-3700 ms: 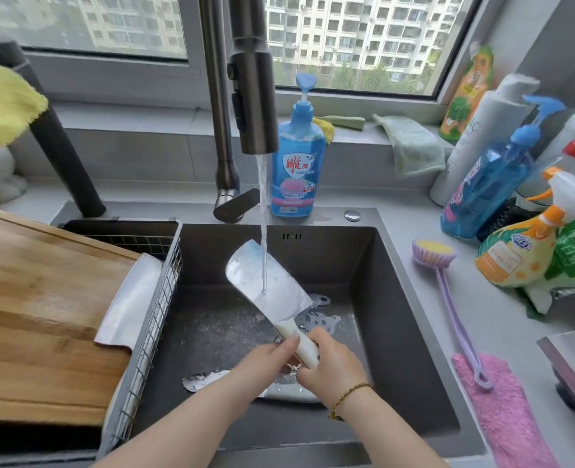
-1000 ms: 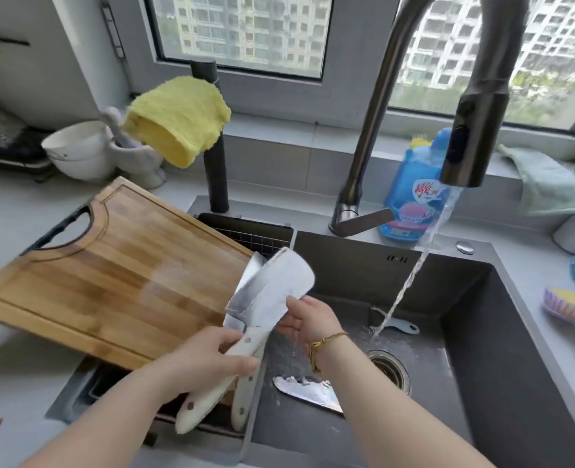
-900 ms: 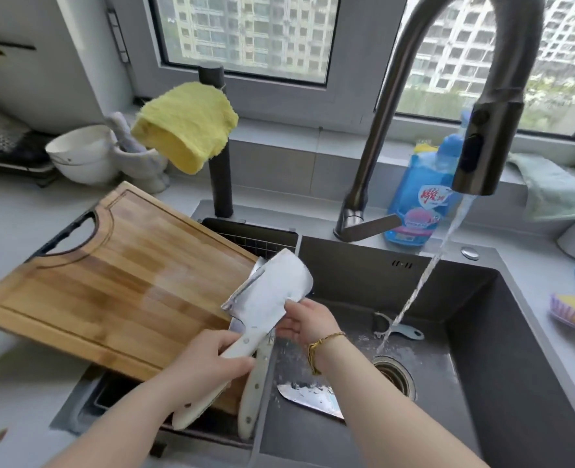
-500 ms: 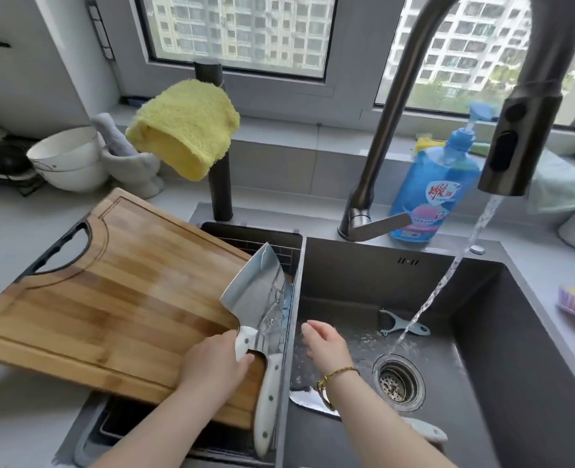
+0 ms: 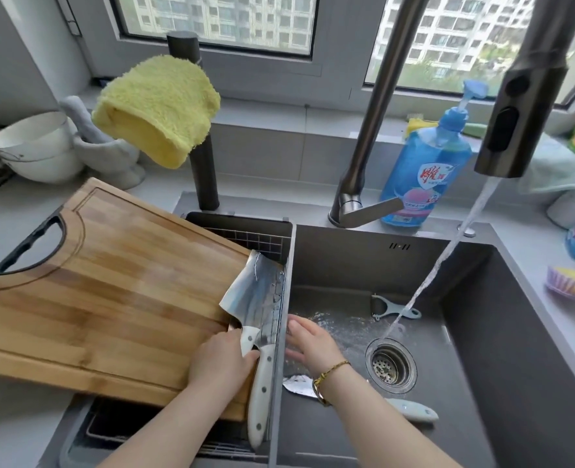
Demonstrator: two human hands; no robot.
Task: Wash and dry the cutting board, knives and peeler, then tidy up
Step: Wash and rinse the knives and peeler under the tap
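The left hand (image 5: 222,359) clasped the white handle of a cleaver (image 5: 252,292); its broad steel blade lay at centre frame across the right edge of the striped wooden board (image 5: 110,292) and the wire rack (image 5: 255,236); a second cleaver (image 5: 261,393), its white handle riveted, lay just beside it; the board sat tilted over rack and grey bench (image 5: 9,417) at left; the right hand (image 5: 309,346) hung loose, fingers straight, holding nothing, over the wet dark sink (image 5: 482,332); inside lay a pale-handled knife (image 5: 411,410) at lower centre and a blue-grey peeler (image 5: 394,307) beside the thin water stream (image 5: 448,261); a fluffy yellow cloth (image 5: 158,106) hung at upper left.
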